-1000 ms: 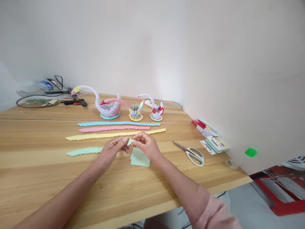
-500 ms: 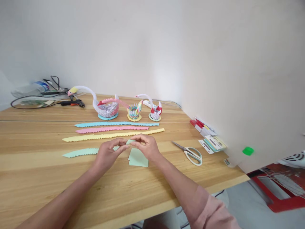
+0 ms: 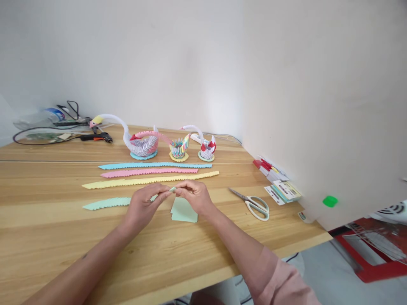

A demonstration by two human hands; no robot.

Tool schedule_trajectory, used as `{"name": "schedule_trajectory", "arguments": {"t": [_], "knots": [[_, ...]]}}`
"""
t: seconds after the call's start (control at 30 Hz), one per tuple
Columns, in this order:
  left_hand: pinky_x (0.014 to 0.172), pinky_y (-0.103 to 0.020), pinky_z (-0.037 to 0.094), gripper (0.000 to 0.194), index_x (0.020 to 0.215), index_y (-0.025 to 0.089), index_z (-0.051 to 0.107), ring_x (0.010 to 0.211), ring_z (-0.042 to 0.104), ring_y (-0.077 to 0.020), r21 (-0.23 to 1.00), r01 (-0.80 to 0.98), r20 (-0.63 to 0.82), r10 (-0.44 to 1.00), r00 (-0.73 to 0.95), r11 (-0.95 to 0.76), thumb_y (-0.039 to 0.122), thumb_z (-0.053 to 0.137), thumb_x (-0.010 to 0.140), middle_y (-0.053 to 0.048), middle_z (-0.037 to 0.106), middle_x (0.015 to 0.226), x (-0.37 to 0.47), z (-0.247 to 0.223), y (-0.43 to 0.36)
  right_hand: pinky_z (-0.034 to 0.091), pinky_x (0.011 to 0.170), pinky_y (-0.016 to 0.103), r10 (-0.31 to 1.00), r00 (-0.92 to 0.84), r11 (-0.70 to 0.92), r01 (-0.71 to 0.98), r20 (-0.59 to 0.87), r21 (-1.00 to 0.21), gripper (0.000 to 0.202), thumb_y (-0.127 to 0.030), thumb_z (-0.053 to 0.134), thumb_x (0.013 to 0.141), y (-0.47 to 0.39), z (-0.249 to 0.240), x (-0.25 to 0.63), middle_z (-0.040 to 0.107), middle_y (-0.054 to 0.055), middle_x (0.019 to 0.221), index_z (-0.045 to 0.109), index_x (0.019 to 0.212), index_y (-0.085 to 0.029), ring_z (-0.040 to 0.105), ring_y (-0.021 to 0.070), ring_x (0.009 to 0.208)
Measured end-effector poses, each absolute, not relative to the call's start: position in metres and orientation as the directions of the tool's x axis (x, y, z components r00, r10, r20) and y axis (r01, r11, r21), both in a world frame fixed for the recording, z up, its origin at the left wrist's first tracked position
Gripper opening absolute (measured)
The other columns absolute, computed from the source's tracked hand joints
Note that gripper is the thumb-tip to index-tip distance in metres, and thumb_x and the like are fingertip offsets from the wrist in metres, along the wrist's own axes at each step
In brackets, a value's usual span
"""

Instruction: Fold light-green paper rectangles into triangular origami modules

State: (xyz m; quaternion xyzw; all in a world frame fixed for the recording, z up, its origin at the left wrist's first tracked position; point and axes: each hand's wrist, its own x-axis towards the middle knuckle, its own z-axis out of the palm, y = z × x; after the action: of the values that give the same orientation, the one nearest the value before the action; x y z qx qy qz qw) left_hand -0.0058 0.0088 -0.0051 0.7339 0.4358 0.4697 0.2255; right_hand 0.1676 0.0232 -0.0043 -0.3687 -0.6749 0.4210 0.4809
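Between the fingers (image 3: 185, 184), green paper (image 3: 172, 189), long axis roughly left-to-right

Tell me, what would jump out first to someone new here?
Probably the three paper swans with their curved necks, standing in a row toward the back of the wooden desk. In front of them, the blue strip, pink strip and yellow strip lie stretched sideways. Nearer, the left hand and right hand pinch a small green paper between them.
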Motion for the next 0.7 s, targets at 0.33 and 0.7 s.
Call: {"name": "schedule_trajectory", "arguments": {"t": [0.33, 0.7], "knots": [[0.068, -0.028, 0.046, 0.018, 0.076, 0.021, 0.066, 0.072, 0.061, -0.0184, 0.835, 0.394, 0.338, 0.924, 0.181, -0.383, 0.038, 0.059, 0.076, -0.002, 0.069, 0.077, -0.0044, -0.0041, 0.0088, 0.044, 0.063, 0.021, 0.843, -0.312, 0.515, 0.228, 0.439, -0.826, 0.015, -0.031, 0.058, 0.08, 0.0215, -0.0016, 0.1694, 0.064, 0.001, 0.073, 0.066, 0.08, -0.018, 0.058, 0.011, 0.067], [0.073, -0.028, 0.049, 0.017, 0.074, 0.02, 0.066, 0.073, 0.062, -0.0159, 0.996, 0.015, 0.085, 0.975, 0.204, -0.089, 0.037, 0.066, 0.072, -0.001, 0.069, 0.072, -0.0041, 0.0006, 0.0106, 0.043, 0.064, 0.019, 0.803, -0.314, 0.59, 0.295, 0.507, -0.752, 0.01, -0.025, 0.057, 0.082, 0.0248, -0.0043, 0.1724, 0.065, 0.0, 0.075, 0.065, 0.082, -0.019, 0.058, 0.01, 0.068]]}}
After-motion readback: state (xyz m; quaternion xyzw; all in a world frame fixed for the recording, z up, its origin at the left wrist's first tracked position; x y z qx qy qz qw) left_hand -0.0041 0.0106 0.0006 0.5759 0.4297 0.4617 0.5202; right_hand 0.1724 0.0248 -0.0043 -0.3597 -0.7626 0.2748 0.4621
